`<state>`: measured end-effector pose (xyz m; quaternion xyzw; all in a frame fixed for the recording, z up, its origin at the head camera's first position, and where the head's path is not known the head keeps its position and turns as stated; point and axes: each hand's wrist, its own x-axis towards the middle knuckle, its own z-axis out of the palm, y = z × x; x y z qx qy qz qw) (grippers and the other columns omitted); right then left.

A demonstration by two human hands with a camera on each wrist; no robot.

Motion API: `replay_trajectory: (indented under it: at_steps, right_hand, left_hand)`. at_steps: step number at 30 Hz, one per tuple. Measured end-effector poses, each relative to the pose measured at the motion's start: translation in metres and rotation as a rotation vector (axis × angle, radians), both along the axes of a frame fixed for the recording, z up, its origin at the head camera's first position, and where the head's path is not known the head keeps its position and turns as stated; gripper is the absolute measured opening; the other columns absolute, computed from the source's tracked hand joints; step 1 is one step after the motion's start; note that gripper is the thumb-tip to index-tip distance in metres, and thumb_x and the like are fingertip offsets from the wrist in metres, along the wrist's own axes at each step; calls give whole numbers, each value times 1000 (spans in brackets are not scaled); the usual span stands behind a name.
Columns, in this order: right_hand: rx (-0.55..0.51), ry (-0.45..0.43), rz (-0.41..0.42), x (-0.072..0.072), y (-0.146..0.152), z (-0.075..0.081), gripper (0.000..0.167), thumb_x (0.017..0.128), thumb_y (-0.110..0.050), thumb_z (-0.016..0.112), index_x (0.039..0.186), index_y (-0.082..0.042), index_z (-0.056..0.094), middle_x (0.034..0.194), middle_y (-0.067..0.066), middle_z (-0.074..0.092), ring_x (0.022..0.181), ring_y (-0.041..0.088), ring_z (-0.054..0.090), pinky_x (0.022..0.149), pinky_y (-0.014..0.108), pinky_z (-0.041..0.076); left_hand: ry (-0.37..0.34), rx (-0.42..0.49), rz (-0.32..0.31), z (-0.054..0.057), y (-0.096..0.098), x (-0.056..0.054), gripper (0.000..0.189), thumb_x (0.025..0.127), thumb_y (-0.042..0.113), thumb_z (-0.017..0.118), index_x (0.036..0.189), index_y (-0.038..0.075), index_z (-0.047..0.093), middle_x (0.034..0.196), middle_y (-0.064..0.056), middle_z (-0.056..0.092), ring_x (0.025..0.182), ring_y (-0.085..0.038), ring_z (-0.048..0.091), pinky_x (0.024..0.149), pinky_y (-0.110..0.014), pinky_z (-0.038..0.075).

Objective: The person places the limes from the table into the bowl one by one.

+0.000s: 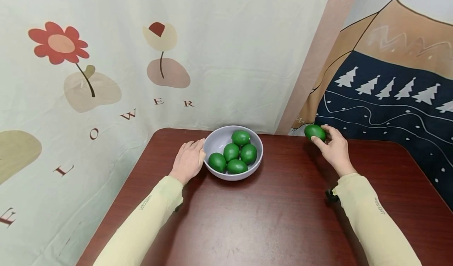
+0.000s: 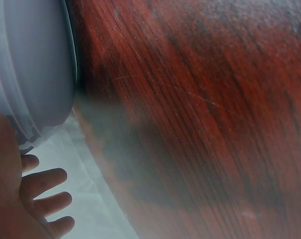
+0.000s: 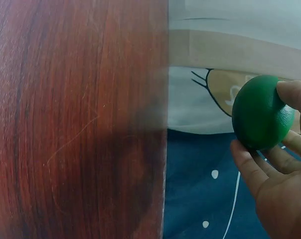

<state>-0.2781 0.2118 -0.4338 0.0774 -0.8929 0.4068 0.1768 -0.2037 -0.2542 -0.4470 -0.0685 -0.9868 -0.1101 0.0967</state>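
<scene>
My right hand [image 1: 334, 145] pinches a glossy green lime [image 1: 314, 132] between thumb and fingers, raised above the far edge of the table on the right. The right wrist view shows the lime [image 3: 260, 112] large and smooth, with fingertips on both sides of it. A pale grey-purple bowl [image 1: 257, 162] stands near the far edge, left of centre, with several green limes [image 1: 231, 152] in it. My left hand [image 1: 188, 159] rests at the bowl's left side, its fingers extended. Up close in the left wrist view, the hand [image 2: 21, 194] lies against the outer wall of the bowl [image 2: 36, 55].
The dark red-brown wooden table [image 1: 269, 219] has rounded far corners. Behind it hangs a pale curtain [image 1: 226, 61] with flower prints and letters. A dark blue cloth with white trees [image 1: 385, 89] hangs at the right.
</scene>
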Motion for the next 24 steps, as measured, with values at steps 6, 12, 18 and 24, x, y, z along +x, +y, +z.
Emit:
replay_trajectory:
  at_steps: [6, 12, 18, 24]
  right_hand:
    - [-20, 10, 16, 2, -6, 3, 51, 96, -15, 74, 138, 7, 56, 133, 30, 58, 114, 44, 65, 79, -2, 33]
    - [-29, -5, 28, 2, -9, 5, 52, 96, -18, 74, 139, 6, 56, 132, 30, 59, 117, 44, 65, 81, 0, 37]
    - [-38, -4, 40, 2, -14, 6, 52, 97, -18, 74, 139, 6, 55, 132, 29, 59, 117, 44, 65, 87, 12, 50]
    - [-80, 18, 67, 3, -20, 7, 50, 95, -15, 74, 137, 7, 56, 128, 30, 60, 114, 45, 66, 78, -4, 36]
  left_hand:
    - [6, 1, 2, 0, 0, 0, 53, 107, 25, 33, 154, 5, 48, 151, -16, 55, 143, -41, 46, 124, -55, 28]
    - [19, -7, -2, -1, -1, 0, 53, 107, 25, 34, 153, 5, 48, 150, -17, 56, 142, -42, 47, 123, -56, 30]
    - [27, -1, -3, -2, -1, 0, 52, 107, 25, 34, 153, 4, 49, 149, -17, 57, 141, -42, 47, 123, -56, 30]
    - [31, 0, -4, -2, -1, -1, 52, 107, 24, 35, 153, 4, 49, 150, -17, 57, 141, -42, 47, 123, -55, 30]
